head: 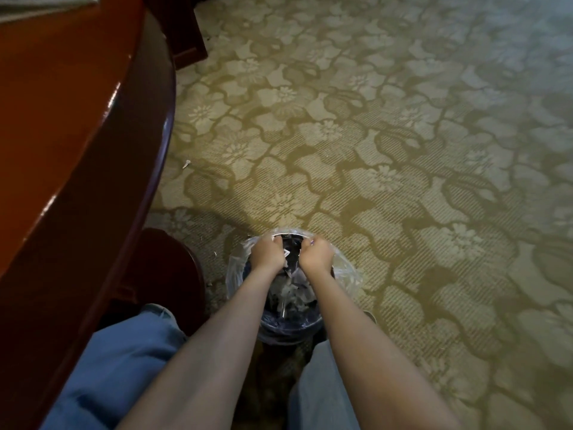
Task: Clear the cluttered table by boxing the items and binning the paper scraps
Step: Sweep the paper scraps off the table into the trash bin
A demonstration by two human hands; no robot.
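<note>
Paper scraps (294, 293) sit inside lined bin (288, 332) on the floor. Left hand (266, 254) and right hand (316, 257) hover over the opening, fingers curled, probably so drops land inside; can't tell what they grip.

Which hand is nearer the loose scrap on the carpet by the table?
Left. The left hand is over the bin's left side, closer to the scrap; the right hand is beside it, over the bin's right side.
</note>
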